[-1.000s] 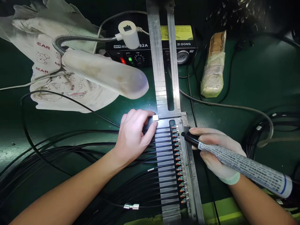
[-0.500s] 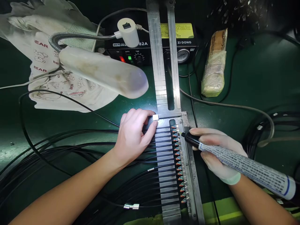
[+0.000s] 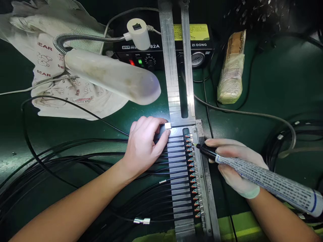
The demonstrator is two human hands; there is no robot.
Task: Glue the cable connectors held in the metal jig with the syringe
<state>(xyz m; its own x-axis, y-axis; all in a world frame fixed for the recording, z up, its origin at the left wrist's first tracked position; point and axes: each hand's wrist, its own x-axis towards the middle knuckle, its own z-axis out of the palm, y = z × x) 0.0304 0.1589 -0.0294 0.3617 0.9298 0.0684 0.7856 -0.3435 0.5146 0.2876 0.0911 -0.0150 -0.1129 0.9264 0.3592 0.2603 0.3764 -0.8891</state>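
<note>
My left hand [image 3: 143, 144] rests curled on the black cables [image 3: 75, 158] beside a metal fixture [image 3: 180, 183], its fingertips pinching a small square metal block [image 3: 168, 126] at the fixture's top left. A row of several small connector ends [image 3: 192, 169] sits clamped along the fixture. My gloved right hand [image 3: 234, 164] grips a long syringe-like dispenser [image 3: 264, 183] with a black nozzle. The nozzle tip touches the row near its top, at about the third connector.
A gooseneck lamp [image 3: 113, 77] hangs over the bench above my left hand. Behind stand a black dispenser controller [image 3: 199, 50], a vertical metal rail [image 3: 176, 67], a wrapped block [image 3: 230, 72] and a white printed cloth [image 3: 58, 84]. Loose cable coils lie at left and right.
The dispenser nozzle has crept slightly down the connector row. My left hand has stayed in place on the metal block.
</note>
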